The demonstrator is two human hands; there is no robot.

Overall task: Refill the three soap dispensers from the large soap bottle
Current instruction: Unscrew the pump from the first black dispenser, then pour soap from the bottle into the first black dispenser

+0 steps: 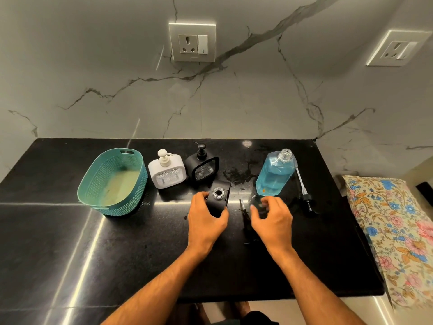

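Note:
My left hand (206,219) grips an open black soap dispenser (220,194) at mid-counter; its pump is off and the neck is bare. Its black pump (244,213) lies on the counter just to the right. My right hand (271,219) is curled around a small clear item (254,199) that is hard to make out. Behind my right hand stands the large clear soap bottle (276,172) of blue soap, uncapped. The bottle's pump with a white tube (304,193) lies to its right. A white dispenser (167,171) and a second black dispenser (202,165) stand behind, pumps on.
A teal woven basket (112,181) sits at the left on the black stone counter (93,242). Wet smears mark the counter near the large bottle. A floral cloth (393,231) lies past the counter's right edge. The marble wall behind carries two sockets.

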